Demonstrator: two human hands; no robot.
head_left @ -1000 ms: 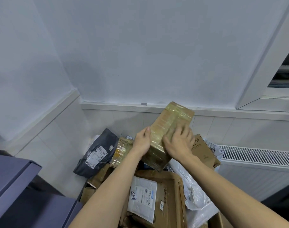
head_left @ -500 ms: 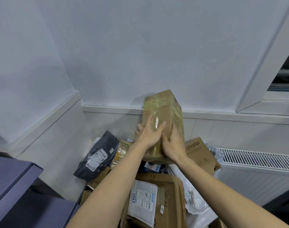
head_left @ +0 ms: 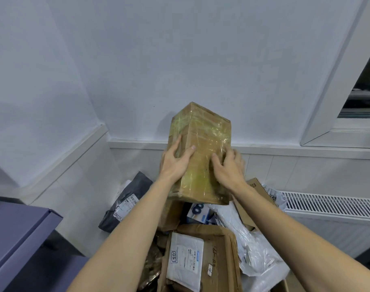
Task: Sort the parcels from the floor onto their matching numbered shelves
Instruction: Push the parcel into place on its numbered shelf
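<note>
One view only, head cam, wide-angle w/ edges bowed. Sits up high at the person's head, faces fwd and tilted down into a room corner where two pale walls (head_left: 180,60) meet. Both forearms run in from the bottom edge, so the left hand (head_left: 174,163) and right hand (head_left: 228,167) land mid-frame, close to the lens, on a taped box (head_left: 201,148). The parcel pile (head_left: 201,249) fills bottom centre, near, seen from above. Window frame (head_left: 335,85) cuts the right edge, radiator (head_left: 331,205) lower right, shelf (head_left: 22,234) corner lower left. No 2nd view, so nothing shared.
</note>
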